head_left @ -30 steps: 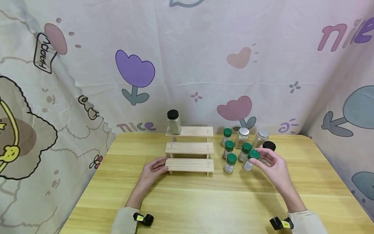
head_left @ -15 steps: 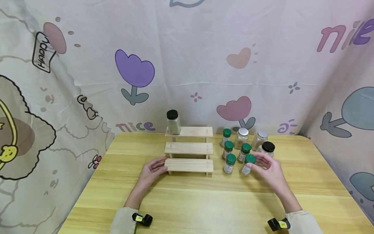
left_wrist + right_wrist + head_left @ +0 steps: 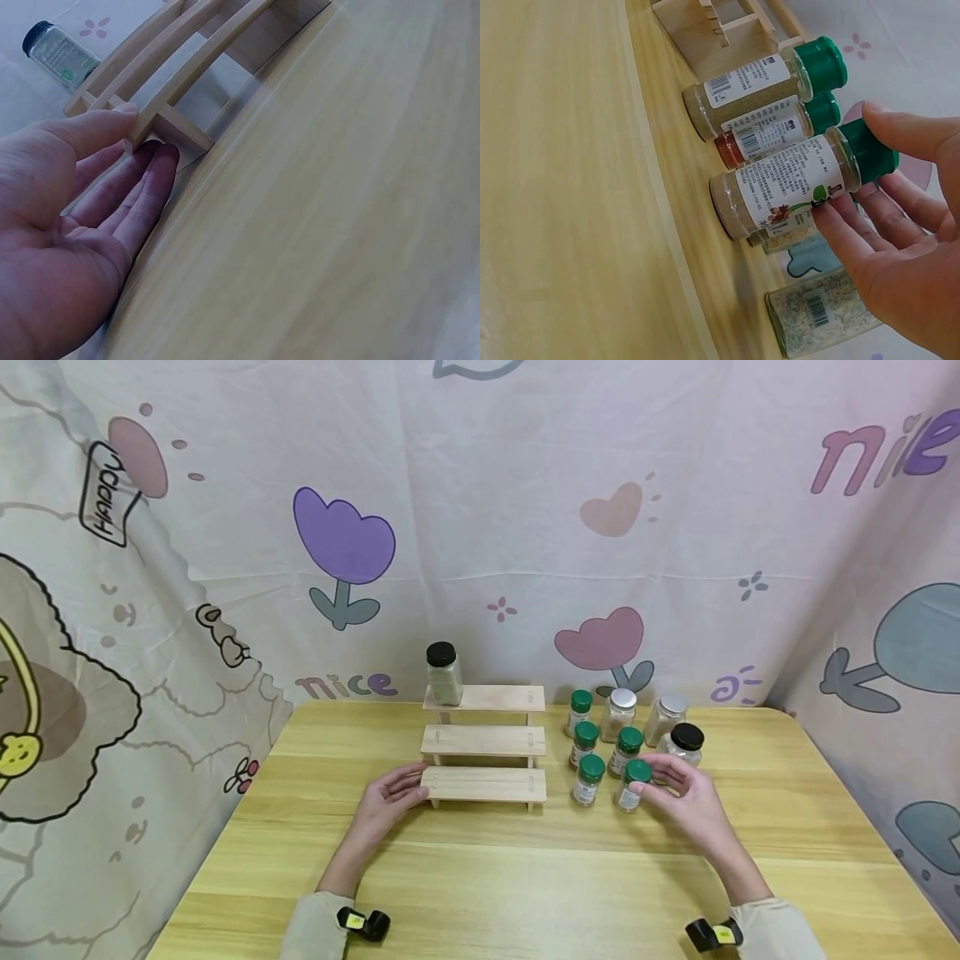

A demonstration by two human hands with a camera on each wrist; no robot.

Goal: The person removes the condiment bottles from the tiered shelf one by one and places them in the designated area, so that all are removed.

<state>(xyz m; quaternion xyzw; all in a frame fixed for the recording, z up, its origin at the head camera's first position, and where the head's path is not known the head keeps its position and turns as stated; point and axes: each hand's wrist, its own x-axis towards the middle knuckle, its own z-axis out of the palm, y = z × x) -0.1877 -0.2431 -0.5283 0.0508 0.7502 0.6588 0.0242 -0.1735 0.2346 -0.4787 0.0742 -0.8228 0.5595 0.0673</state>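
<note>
A three-step wooden rack (image 3: 483,741) stands at the middle of the table. My left hand (image 3: 387,800) holds the left end of its lowest step; in the left wrist view the thumb (image 3: 97,129) lies on top and the fingers are below. My right hand (image 3: 693,802) grips a green-capped spice jar (image 3: 628,797), thumb on the cap and fingers behind it. Upright in the right wrist view, relative to its neighbours, that labelled jar (image 3: 787,180) holds brown powder. I cannot tell whether its base touches the table. A black-capped jar (image 3: 446,677) stands on the top step's left end.
Left of and behind the held jar stand several green-capped jars (image 3: 587,783). Two silver-capped jars (image 3: 618,717) are at the back, with another black-capped jar (image 3: 684,745) beside my right hand. A patterned cloth (image 3: 480,510) hangs behind the wooden table (image 3: 480,885).
My right hand has brought the green-capped jar down and a little left, in line with the front jar. My left hand stays at the rack.
</note>
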